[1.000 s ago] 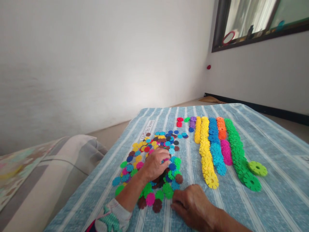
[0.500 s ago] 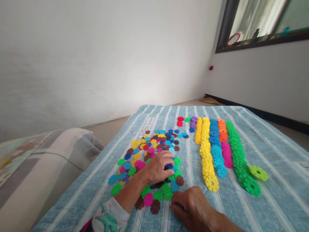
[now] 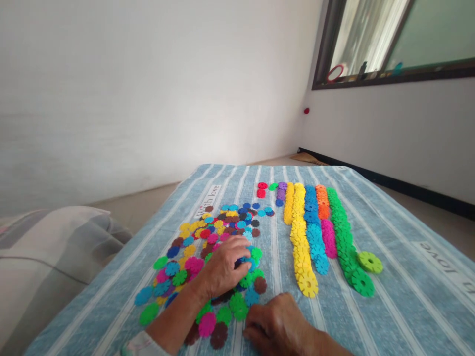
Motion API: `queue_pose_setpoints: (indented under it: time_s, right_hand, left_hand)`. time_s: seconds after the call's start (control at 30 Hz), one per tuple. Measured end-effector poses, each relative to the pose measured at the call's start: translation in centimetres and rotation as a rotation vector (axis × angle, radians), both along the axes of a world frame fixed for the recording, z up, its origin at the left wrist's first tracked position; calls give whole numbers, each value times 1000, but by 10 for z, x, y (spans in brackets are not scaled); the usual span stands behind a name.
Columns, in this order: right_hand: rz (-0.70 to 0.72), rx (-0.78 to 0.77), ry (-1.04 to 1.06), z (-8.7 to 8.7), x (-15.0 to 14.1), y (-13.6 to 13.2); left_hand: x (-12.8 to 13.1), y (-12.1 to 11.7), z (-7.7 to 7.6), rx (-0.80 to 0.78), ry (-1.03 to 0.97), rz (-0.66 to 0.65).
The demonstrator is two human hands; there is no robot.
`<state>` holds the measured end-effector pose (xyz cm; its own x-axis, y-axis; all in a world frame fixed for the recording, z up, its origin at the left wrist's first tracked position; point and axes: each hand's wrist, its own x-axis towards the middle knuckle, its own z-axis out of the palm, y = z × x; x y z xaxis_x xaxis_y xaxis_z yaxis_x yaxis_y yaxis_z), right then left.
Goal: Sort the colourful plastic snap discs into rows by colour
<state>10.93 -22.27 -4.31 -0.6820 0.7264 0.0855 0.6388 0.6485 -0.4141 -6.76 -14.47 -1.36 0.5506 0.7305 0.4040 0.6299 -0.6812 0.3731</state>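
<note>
A loose pile of flat, notched plastic discs [image 3: 195, 265] in many colours spreads over the striped cloth. My left hand [image 3: 227, 264] rests on the right side of this pile, thumb and curled fingers apart, with blue discs showing in the gap. Green discs [image 3: 238, 305] lie just in front of it. At the pile's near right edge, my right hand [image 3: 276, 321] is closed on the cloth, knuckles up. Its fingertips are tucked under, so anything inside is hidden. A brown disc [image 3: 260, 285] lies just beyond it.
To the right run overlapping rows of discs: yellow [image 3: 299, 237], blue [image 3: 314, 230], orange [image 3: 322, 200], pink [image 3: 328, 238] and green [image 3: 345, 242]. One lime disc [image 3: 370, 262] sits beside the green row. Red discs [image 3: 261, 190] lie farther back. Grey bedding [image 3: 63, 257] is at left.
The whole scene has shifted left in the picture as my head turned right. Both hands keep nearly the same places and poses relative to the discs.
</note>
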Motion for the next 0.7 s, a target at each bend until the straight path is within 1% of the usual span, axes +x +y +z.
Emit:
queue_pose_setpoints:
  time_s: [0.13,0.23,0.33,0.47,0.53,0.6,0.7]
  right_hand:
    - [15,30,-22,-15,0,6]
    - [11,36,-40,-20,-1,7]
    - [31,49,-55,-13,-3,8]
    - [34,12,-151,9,-5,9]
    - [31,13,-181,15,-5,9]
    - [49,39,-158,15,-5,10]
    - [60,45,-142,3,-4,12]
  left_hand:
    - [0,0,-2,17,85,-30]
    - [-1,3,-6,47,84,-31]
    - [-2,6,-10,81,59,-22]
    - [-4,10,-12,126,34,-20]
    - [-5,12,-12,141,32,-19]
    - [-5,13,-11,155,32,-21]
    - [-5,14,-10,171,31,-12]
